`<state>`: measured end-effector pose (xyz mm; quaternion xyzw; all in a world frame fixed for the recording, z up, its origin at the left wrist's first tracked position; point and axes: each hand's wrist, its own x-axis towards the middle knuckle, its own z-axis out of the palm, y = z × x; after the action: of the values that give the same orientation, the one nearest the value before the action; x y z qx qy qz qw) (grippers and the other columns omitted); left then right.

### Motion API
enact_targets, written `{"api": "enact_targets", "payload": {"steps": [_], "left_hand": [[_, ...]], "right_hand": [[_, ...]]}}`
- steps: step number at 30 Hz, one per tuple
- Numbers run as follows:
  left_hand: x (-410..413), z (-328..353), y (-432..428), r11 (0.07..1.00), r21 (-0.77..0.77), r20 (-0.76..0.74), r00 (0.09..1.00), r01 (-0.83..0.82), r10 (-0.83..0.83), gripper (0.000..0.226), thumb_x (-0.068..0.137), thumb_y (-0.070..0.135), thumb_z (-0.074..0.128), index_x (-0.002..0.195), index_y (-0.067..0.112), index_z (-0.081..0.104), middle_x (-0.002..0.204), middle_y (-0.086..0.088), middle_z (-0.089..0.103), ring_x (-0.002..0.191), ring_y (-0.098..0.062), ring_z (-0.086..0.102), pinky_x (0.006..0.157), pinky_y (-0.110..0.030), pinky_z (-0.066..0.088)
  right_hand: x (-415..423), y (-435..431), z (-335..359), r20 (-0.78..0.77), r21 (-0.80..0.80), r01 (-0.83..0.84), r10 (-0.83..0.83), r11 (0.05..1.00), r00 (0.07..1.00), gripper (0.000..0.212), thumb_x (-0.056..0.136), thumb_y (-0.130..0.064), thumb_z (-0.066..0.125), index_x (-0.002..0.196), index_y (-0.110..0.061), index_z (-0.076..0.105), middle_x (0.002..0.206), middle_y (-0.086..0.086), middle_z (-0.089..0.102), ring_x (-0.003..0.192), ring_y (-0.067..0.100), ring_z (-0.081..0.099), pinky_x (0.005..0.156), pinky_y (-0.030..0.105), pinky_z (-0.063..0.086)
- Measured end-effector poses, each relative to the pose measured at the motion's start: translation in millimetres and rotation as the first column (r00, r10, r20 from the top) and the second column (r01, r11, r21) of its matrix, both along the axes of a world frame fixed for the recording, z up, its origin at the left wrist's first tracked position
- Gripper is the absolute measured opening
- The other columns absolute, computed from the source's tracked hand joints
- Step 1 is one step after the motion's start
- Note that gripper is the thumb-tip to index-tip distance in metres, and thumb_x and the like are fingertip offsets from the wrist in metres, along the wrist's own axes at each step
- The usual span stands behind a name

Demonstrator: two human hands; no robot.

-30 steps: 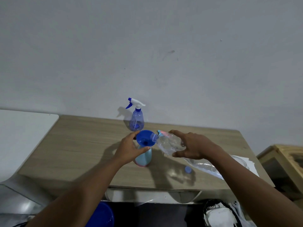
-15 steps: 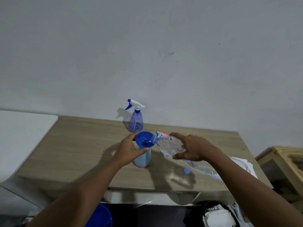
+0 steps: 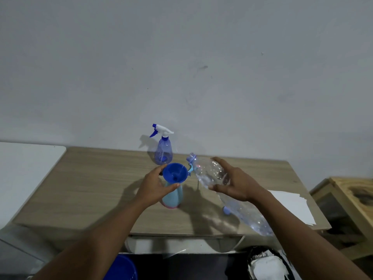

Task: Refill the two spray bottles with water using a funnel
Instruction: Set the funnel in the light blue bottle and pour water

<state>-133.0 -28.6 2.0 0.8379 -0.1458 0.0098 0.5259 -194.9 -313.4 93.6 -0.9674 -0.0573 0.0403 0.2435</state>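
The left grip (image 3: 155, 185) is curled round the blue funnel (image 3: 175, 173), thumb on the near side and fingers on the far rim. The funnel sits in the mouth of the pale blue spray bottle (image 3: 174, 198), which stands upright mid-bench. The right grip (image 3: 234, 182) is clamped on the clear water bottle (image 3: 207, 173), thumb below and fingers above. The bottle is tilted, its open mouth raised just beside the funnel's rim, not over it. A small blue cap (image 3: 226, 210) lies on the bench (image 3: 90, 188) under that bottle. The second spray bottle (image 3: 163, 153) — violet-blue with a white trigger head — stands upright at the back by the wall. White paper sheets (image 3: 290, 205) lie at the right end.
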Motion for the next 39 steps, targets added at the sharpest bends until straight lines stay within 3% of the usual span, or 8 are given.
{"api": "enact_targets", "payload": {"steps": [8, 16, 21, 28, 31, 33, 36, 39], "left_hand": [[1, -2, -1, 1.000, 0.002, -0.006, 1.000, 0.003, -0.003, 0.067, 0.067, 0.038, 0.090, 0.125, 0.033, 0.056, 0.114, 0.012, 0.066, 0.106, 0.001, 0.059, 0.088, -0.022, 0.047], [1, -5, -1, 1.000, 0.012, -0.013, 1.000, -0.015, 0.015, 0.075, 0.065, 0.041, 0.090, 0.130, 0.025, 0.058, 0.114, 0.013, 0.067, 0.106, -0.001, 0.060, 0.091, -0.027, 0.050], [0, -2, -2, 1.000, 0.004, -0.025, 0.999, -0.020, 0.020, 0.073, 0.065, 0.040, 0.090, 0.129, 0.025, 0.058, 0.113, 0.013, 0.067, 0.105, 0.000, 0.060, 0.089, -0.025, 0.050], [0, -7, -2, 1.000, -0.006, -0.035, 0.999, -0.026, 0.026, 0.074, 0.065, 0.040, 0.090, 0.130, 0.024, 0.058, 0.115, 0.012, 0.067, 0.108, -0.002, 0.060, 0.089, -0.023, 0.049], [0, -7, -2, 0.999, -0.011, -0.042, 0.999, -0.033, 0.032, 0.074, 0.064, 0.040, 0.090, 0.130, 0.026, 0.058, 0.115, 0.014, 0.066, 0.108, -0.002, 0.060, 0.089, -0.023, 0.049], [1, -7, -2, 0.999, -0.014, -0.047, 0.998, -0.035, 0.034, 0.075, 0.064, 0.043, 0.090, 0.130, 0.027, 0.057, 0.115, 0.015, 0.066, 0.108, -0.001, 0.059, 0.089, -0.024, 0.050], [1, -7, -2, 0.999, -0.019, -0.049, 0.998, -0.033, 0.032, 0.074, 0.065, 0.043, 0.089, 0.129, 0.028, 0.057, 0.114, 0.017, 0.065, 0.107, 0.001, 0.059, 0.088, -0.022, 0.049], [1, -6, -2, 0.999, -0.016, -0.044, 0.998, -0.033, 0.032, 0.072, 0.065, 0.041, 0.090, 0.128, 0.029, 0.057, 0.114, 0.017, 0.065, 0.107, 0.001, 0.059, 0.087, -0.019, 0.047]], "right_hand": [[-14, -38, -10, 0.277, 0.557, 0.221, -0.430, 0.800, 0.859, 0.086, 0.077, -0.039, 0.082, 0.147, -0.041, 0.032, 0.125, 0.003, 0.056, 0.104, 0.019, 0.067, 0.088, 0.035, 0.057], [-19, -64, -40, 0.229, 0.636, 0.406, -0.662, 0.657, 0.713, 0.085, 0.079, -0.034, 0.083, 0.146, -0.036, 0.032, 0.136, -0.003, 0.055, 0.120, 0.021, 0.056, 0.097, 0.055, 0.052], [-18, -67, -54, 0.160, 0.675, 0.470, -0.736, 0.568, 0.658, 0.086, 0.076, -0.030, 0.086, 0.145, -0.032, 0.034, 0.134, -0.003, 0.055, 0.120, 0.021, 0.056, 0.101, 0.054, 0.050], [-23, -65, -58, 0.142, 0.653, 0.501, -0.742, 0.568, 0.656, 0.097, 0.074, -0.032, 0.088, 0.150, -0.029, 0.028, 0.129, -0.003, 0.054, 0.116, 0.019, 0.056, 0.095, 0.042, 0.052], [-33, -50, -61, 0.181, 0.683, 0.548, -0.838, 0.484, 0.515, 0.100, 0.068, -0.031, 0.092, 0.146, -0.022, 0.031, 0.130, 0.001, 0.048, 0.112, 0.016, 0.051, 0.092, 0.033, 0.047], [-42, -29, -70, 0.265, 0.710, 0.517, -0.862, 0.478, 0.433, 0.071, 0.075, -0.026, 0.087, 0.130, -0.017, 0.044, 0.121, 0.005, 0.049, 0.101, 0.020, 0.051, 0.085, 0.036, 0.049], [-44, 6, -81, 0.337, 0.667, 0.403, -0.736, 0.626, 0.587, 0.018, 0.088, -0.010, 0.073, 0.099, -0.015, 0.059, 0.095, 0.003, 0.061, 0.081, 0.015, 0.057, 0.072, 0.036, 0.052], [-26, 32, -82, 0.183, 0.615, 0.380, -0.594, 0.690, 0.783, 0.011, 0.093, -0.009, 0.066, 0.084, -0.015, 0.066, 0.075, -0.001, 0.067, 0.070, 0.003, 0.061, 0.063, 0.016, 0.047]]}}
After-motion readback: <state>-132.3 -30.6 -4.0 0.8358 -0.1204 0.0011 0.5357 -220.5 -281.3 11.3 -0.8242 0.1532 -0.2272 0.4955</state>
